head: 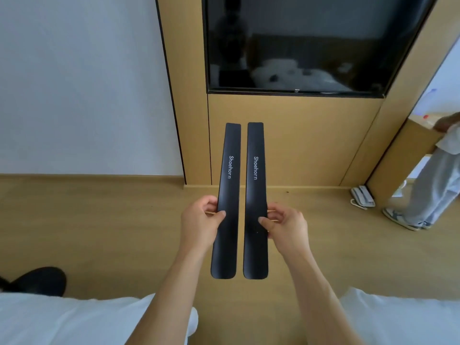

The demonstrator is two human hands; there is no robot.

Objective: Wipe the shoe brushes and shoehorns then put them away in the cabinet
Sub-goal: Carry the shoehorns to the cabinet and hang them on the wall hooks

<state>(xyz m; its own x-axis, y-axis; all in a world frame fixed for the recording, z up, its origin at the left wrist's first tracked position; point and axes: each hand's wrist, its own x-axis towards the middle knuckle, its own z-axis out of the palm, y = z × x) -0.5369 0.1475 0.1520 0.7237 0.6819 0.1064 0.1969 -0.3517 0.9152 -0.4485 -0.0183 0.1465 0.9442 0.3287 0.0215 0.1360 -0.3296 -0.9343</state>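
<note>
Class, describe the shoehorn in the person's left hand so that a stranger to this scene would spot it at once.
Start at the dark screen set in the wooden wall. Below it two black shoehorns are held up side by side. Yours is the left shoehorn, pinched by the left hand, not the right shoehorn.

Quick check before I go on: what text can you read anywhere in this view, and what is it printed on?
"Shoehorn": white lettering running lengthwise on the left shoehorn, pinched by the left hand.
"Shoehorn": the same on the right shoehorn, pinched by the right hand.
TV lower bezel: a small mark, too small to read.
Telephone on the floor: no legible text.
</note>
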